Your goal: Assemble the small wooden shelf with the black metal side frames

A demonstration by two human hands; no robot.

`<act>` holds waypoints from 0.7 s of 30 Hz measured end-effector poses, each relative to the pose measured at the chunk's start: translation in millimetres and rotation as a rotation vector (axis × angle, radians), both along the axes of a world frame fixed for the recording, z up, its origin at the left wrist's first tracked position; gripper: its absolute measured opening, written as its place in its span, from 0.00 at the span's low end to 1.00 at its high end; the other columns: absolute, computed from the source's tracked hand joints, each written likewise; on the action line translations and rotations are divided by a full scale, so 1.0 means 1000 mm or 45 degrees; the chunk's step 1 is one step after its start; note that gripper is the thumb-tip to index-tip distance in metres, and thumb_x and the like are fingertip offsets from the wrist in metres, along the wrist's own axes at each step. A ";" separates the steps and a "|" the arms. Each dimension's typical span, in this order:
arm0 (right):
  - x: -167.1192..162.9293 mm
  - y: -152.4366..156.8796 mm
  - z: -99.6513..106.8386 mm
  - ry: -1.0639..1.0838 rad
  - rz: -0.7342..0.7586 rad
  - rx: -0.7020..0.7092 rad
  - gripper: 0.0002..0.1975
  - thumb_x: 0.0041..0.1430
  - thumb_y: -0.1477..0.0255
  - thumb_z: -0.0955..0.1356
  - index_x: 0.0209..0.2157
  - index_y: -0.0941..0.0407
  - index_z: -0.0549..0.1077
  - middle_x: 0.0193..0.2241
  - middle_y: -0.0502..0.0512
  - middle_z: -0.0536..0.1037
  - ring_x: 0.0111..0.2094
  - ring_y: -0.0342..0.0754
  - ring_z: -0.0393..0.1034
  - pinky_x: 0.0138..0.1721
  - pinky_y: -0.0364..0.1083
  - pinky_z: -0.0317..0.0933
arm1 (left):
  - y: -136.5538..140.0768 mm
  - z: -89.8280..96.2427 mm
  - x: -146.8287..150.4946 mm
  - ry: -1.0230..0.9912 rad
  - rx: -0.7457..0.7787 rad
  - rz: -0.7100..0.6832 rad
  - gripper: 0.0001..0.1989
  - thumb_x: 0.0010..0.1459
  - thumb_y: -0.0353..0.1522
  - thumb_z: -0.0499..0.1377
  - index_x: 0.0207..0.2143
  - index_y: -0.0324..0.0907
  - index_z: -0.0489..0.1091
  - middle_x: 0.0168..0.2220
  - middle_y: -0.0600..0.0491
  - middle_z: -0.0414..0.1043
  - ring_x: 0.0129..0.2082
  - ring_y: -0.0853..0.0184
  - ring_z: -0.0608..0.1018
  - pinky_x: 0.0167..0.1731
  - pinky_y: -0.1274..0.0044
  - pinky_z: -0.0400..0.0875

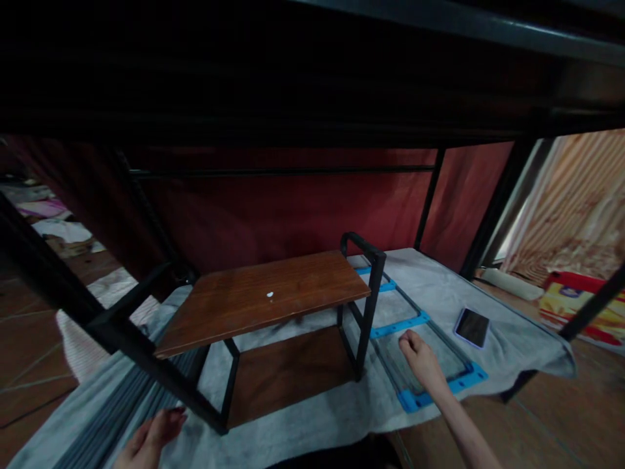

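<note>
A small two-tier shelf stands in the middle, with a brown wooden board [273, 283] on top, a lower board [293, 368] and a black metal frame [371, 319]. To its right lies a flat rack of grey tubes with blue connectors [400, 324]. My right hand [418, 358] is closed above the near section of this rack; whatever its fingers hold, if anything, is hidden. At the lower left, beside the shelf's near leg, my left hand [153, 438] has loosely bent fingers, apart, with nothing visible in them. Grey tubes [117, 404] lie close to it.
A grey cloth [332, 413] covers the surface underneath. A phone [472, 327] rests on it at right. Overhead runs a dark bed-like frame [312, 85] with black posts [430, 198]. A red curtain [293, 215] hangs behind. A red-and-yellow box [581, 309] sits on the floor.
</note>
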State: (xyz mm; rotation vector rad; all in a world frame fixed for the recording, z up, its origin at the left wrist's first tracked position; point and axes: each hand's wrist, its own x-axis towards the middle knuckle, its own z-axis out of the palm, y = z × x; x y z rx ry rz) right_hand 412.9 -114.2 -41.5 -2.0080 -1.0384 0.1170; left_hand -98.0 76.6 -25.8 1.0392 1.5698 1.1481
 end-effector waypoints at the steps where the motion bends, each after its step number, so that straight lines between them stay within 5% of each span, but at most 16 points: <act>1: 0.003 -0.001 0.007 0.023 -0.002 0.017 0.14 0.61 0.59 0.57 0.27 0.51 0.64 0.24 0.51 0.72 0.30 0.51 0.70 0.34 0.48 0.61 | 0.002 0.007 -0.001 -0.049 0.039 0.016 0.16 0.37 0.44 0.66 0.29 0.46 0.73 0.29 0.52 0.79 0.35 0.56 0.81 0.35 0.69 0.78; 7: 0.025 -0.002 0.038 0.236 0.030 0.290 0.13 0.54 0.62 0.63 0.38 0.53 0.70 0.36 0.54 0.77 0.33 0.49 0.71 0.35 0.47 0.64 | 0.013 0.057 -0.008 -0.208 0.301 0.004 0.19 0.33 0.35 0.68 0.33 0.44 0.76 0.36 0.55 0.78 0.39 0.65 0.77 0.36 0.80 0.73; 12: 0.025 -0.007 0.078 0.327 0.162 0.288 0.08 0.53 0.66 0.62 0.25 0.53 0.68 0.19 0.47 0.65 0.21 0.44 0.58 0.24 0.43 0.53 | 0.011 0.116 -0.002 -0.249 0.420 -0.015 0.13 0.44 0.40 0.68 0.33 0.46 0.76 0.34 0.56 0.77 0.36 0.65 0.76 0.33 0.79 0.71; 15: 0.015 -0.009 0.105 0.410 0.153 0.259 0.09 0.53 0.65 0.62 0.25 0.54 0.69 0.16 0.46 0.60 0.18 0.42 0.51 0.20 0.43 0.46 | 0.008 0.146 0.003 -0.320 0.470 -0.022 0.11 0.49 0.41 0.66 0.29 0.43 0.75 0.32 0.55 0.76 0.33 0.68 0.75 0.34 0.79 0.70; 21: 0.003 0.000 0.143 0.392 0.139 0.359 0.08 0.51 0.64 0.64 0.29 0.54 0.69 0.18 0.45 0.61 0.20 0.42 0.53 0.21 0.41 0.48 | 0.008 0.175 0.011 -0.299 0.652 -0.136 0.13 0.42 0.26 0.64 0.35 0.42 0.75 0.31 0.55 0.76 0.30 0.71 0.73 0.30 0.82 0.67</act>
